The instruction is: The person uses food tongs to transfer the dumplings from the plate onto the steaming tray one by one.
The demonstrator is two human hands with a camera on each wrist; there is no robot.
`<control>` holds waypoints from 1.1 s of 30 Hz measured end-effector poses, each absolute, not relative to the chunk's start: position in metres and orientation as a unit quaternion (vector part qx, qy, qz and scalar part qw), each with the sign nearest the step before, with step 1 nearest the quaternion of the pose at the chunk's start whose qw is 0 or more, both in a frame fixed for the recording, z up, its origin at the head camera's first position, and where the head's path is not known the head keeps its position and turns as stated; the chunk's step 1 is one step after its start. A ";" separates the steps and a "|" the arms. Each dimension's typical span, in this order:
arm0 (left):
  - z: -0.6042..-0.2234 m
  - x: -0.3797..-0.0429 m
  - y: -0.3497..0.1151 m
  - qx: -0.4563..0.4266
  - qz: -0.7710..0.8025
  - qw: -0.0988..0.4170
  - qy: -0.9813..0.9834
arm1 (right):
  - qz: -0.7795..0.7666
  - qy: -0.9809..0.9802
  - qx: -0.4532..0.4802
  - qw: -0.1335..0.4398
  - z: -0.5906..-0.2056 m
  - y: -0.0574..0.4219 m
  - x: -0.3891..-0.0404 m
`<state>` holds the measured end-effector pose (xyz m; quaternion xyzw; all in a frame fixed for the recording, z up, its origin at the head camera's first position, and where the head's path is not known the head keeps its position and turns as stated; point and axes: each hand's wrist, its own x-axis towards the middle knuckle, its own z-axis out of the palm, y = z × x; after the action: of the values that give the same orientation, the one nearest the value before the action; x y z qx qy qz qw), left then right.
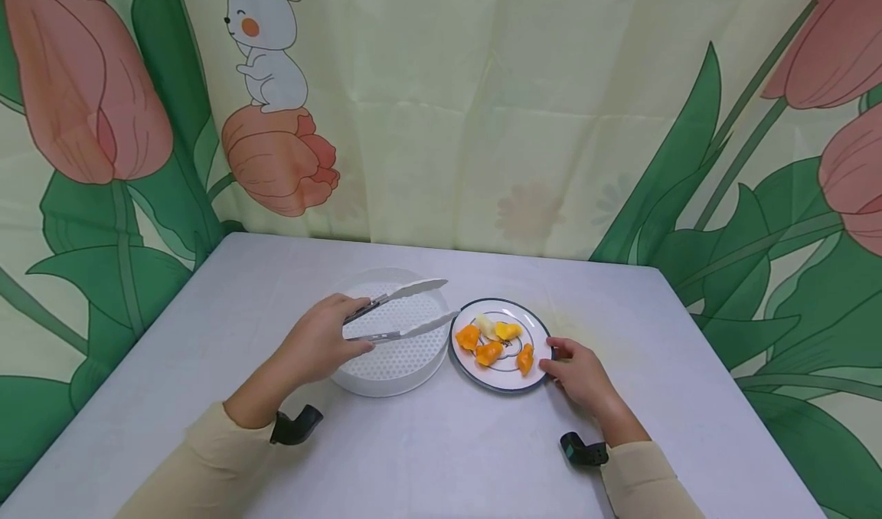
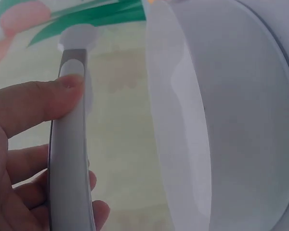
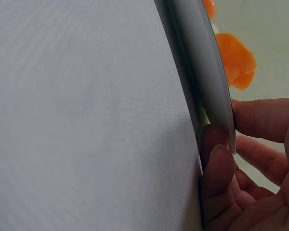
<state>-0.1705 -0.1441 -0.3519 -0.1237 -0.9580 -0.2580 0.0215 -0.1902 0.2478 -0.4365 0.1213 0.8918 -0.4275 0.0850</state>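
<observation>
My left hand (image 1: 320, 341) grips a pair of metal tongs (image 1: 413, 288) over a round white steamer basket (image 1: 389, 385) with a perforated floor. The tongs' arms are spread and point right, with nothing between their tips; the lower tip is close to the rim of a plate (image 1: 499, 385). On that white, dark-rimmed plate lie several orange and yellow dumpling-like pieces (image 1: 490, 353) and a pale one (image 1: 485, 327). My right hand (image 1: 582, 373) pinches the plate's right rim, thumb above and fingers below, as the right wrist view shows.
A white-covered table (image 1: 468, 458) bears everything. Behind it hangs a curtain (image 1: 427, 121) printed with tulips and a rabbit. The basket and plate stand side by side, close together. Dark wrist cameras (image 1: 296, 425) are strapped to both wrists.
</observation>
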 end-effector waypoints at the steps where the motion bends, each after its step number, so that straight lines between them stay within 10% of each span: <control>1: -0.353 -0.172 -0.142 -0.129 -0.258 0.020 -0.957 | -0.428 0.892 0.122 0.085 -0.437 0.248 -0.190; 33: -0.367 -0.182 -0.078 -0.193 -0.236 -0.026 -0.952 | -0.427 0.892 0.124 0.081 -0.437 0.248 -0.191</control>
<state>-0.1818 -0.0777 -0.3669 -0.1930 -0.9520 -0.2362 -0.0259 -0.1908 0.2485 -0.4370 0.1243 0.8918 -0.4274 0.0810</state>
